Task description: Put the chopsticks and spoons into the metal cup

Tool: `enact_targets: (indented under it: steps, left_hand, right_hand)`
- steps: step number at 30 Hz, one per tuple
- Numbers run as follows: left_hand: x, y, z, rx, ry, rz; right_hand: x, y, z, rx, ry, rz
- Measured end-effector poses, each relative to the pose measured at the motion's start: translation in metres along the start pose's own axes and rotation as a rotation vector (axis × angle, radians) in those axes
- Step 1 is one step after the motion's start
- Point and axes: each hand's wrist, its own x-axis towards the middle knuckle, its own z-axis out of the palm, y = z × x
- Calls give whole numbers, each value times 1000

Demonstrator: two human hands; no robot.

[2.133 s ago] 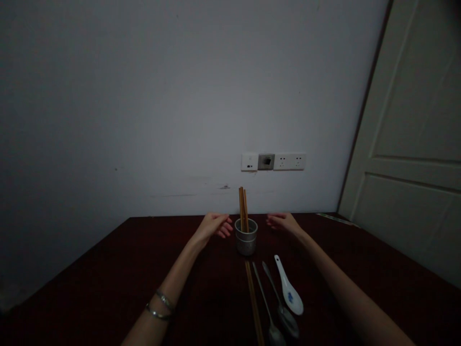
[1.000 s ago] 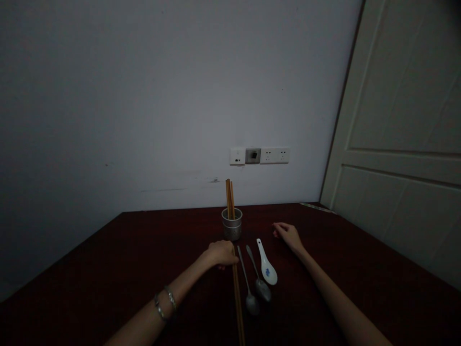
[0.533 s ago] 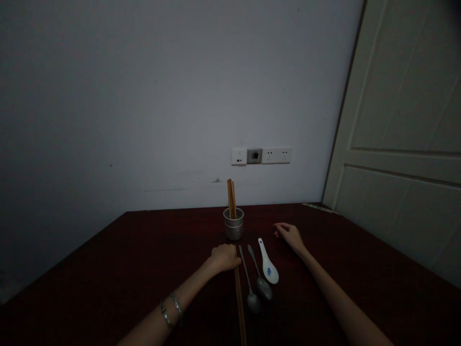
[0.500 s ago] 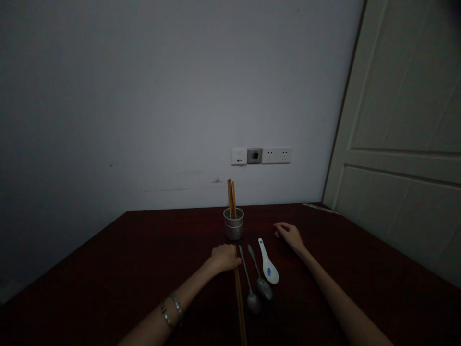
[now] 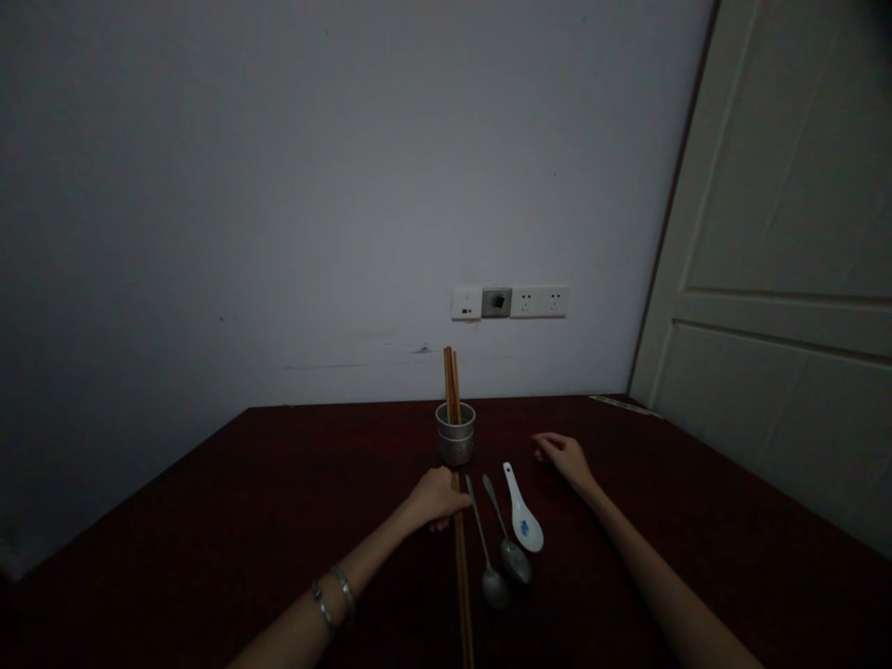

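A pale grey wall (image 5: 348, 186) is filling most of the view, darkening toward the left. Low on it, white socket plates (image 5: 539, 297) are sitting in a row with one grey plate (image 5: 496, 303) among them, and dark scuffs (image 5: 423, 350) are showing nearby. A dark reddish table (image 5: 307, 483) is reaching back to the wall. At the right, a pale panelled door (image 5: 787, 204) is standing. Dim light is covering the room.

wall (image 5: 348, 186): pale, scuffed | socket plates (image 5: 540, 302): in row on wall | door (image 5: 787, 223): panelled, right | table (image 5: 313, 465): dark red
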Motion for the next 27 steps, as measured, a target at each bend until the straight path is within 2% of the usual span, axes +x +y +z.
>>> enact_targets:
  steps: [4,10,13,16,19,22,24,27]
  left_hand:
    - [-1,-1,-4,-108,-9,-14]
    - [-17,18,-27,-134,106,73]
    - [-27,34,-49,-113,213,123]
    - [-34,49,-72,-39,367,185]
    - [-37,62,-91,69,527,241]
    - [-40,71,-100,171,683,278]
    - [-41,75,-101,202,742,293]
    - [-44,76,-100,190,761,291]
  right_hand:
    - [-2,-3,1,11,4,-5]
    - [-3,-12,0,120,24,27]
    - [-2,-33,0,218,4,62]
    - [-2,-71,4,323,-38,54]
    - [-13,-117,16,381,-178,48]
    - [-36,-157,35,438,-430,55]
    - [-55,-176,49,452,-571,61]
    - [-77,-190,67,441,-739,43]
